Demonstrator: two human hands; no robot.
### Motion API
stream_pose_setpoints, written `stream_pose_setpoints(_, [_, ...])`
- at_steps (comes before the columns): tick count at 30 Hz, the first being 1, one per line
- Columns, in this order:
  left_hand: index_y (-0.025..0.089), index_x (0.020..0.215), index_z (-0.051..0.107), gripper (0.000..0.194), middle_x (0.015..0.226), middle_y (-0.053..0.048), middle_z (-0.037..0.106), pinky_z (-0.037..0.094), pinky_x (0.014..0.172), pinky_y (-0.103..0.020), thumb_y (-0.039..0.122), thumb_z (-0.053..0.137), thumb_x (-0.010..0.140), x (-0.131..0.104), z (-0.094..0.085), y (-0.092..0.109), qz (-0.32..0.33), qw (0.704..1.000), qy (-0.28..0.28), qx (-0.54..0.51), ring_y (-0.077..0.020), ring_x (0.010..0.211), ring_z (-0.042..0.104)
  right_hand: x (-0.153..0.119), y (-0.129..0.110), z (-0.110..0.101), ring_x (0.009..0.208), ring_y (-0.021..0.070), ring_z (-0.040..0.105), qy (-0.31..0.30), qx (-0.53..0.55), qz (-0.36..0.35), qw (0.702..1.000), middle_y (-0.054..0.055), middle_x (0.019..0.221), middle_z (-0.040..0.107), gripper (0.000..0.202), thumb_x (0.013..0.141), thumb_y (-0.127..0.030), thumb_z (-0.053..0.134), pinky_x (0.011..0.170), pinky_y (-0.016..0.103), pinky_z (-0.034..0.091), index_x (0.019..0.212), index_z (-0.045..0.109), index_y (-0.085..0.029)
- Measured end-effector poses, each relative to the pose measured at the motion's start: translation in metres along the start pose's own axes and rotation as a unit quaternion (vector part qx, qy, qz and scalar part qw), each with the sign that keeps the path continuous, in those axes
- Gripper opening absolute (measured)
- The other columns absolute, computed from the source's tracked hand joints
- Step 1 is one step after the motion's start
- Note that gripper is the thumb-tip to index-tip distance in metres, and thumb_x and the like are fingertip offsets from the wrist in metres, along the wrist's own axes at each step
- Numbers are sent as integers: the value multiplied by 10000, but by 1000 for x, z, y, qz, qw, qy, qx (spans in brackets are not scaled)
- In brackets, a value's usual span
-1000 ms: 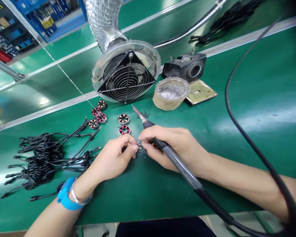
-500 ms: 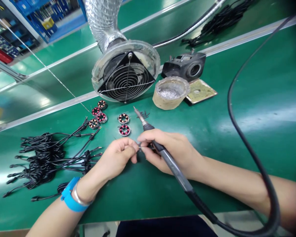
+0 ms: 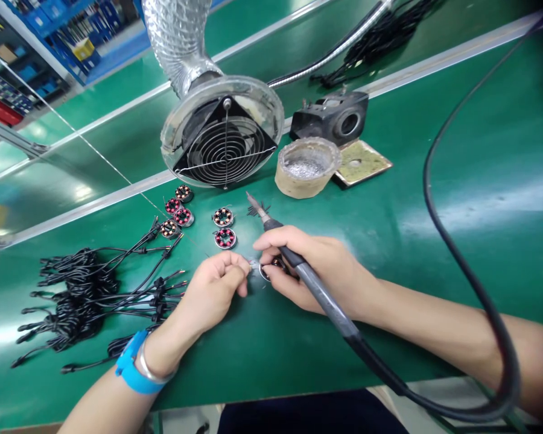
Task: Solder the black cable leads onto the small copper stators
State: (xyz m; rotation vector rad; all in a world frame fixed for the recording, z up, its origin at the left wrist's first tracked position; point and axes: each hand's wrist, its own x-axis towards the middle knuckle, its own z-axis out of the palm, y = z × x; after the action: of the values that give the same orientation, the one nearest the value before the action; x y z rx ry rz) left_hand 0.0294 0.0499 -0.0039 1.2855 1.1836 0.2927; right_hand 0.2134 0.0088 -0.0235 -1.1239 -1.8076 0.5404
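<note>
Nearside of the fan (image 3: 225,144), left hand (image 3: 218,288): pinching probable wire (image 3: 254,265)
Right hand (image 3: 332,271): gripping soldering iron (image 3: 322,296) and wound ring (image 3: 279,263)
Wound ring: likewise nearside, apparently mid wire-handling
Iron tip (image 3: 253,200): fanward, likely needing finger clearance next

This is an electrical workshop: a green bench (image 3: 235,361) bears black cables (image 3: 79,295) at left, a soldering iron (image 3: 319,286) shows at right, a fan (image 3: 226,150) joins a foil duct (image 3: 178,36), and stocked shelves (image 3: 70,13) stand far left.
</note>
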Motion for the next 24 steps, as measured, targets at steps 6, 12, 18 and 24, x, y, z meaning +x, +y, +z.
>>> stream_pose_setpoints(6, [170,717,522,185,509,78,478,185,443,-211,311,521,836,2,0,2,-12,1000,-7,-18,-44,411,236,-9,-23,-28,659,107,656,41,-32,25,998,7,850,705,316,913,-130,528,591,203,516,1210,575,-228])
stream_pose_setpoints(12, [168,702,531,183,511,72,484,209,448,-205,307,525,821,2,0,4,-16,1000,-12,-2,-52,435,277,-28,-26,-38,553,137,538,54,-2,49,997,11,693,622,273,871,-147,541,477,276,434,1106,642,-241])
stream_pose_setpoints(18, [169,697,533,182,512,74,476,223,456,-203,298,512,825,1,-1,5,-14,1000,-9,4,-51,437,273,-28,-21,-35,540,120,521,54,9,61,997,-9,693,593,207,827,-101,527,478,265,421,965,613,-231])
stream_pose_setpoints(24, [170,699,527,185,516,72,473,202,444,-207,304,516,826,1,-1,3,-14,1000,-13,5,-52,440,271,-27,-21,-34,556,127,539,37,4,61,997,2,718,613,199,837,-105,532,486,271,431,964,613,-234])
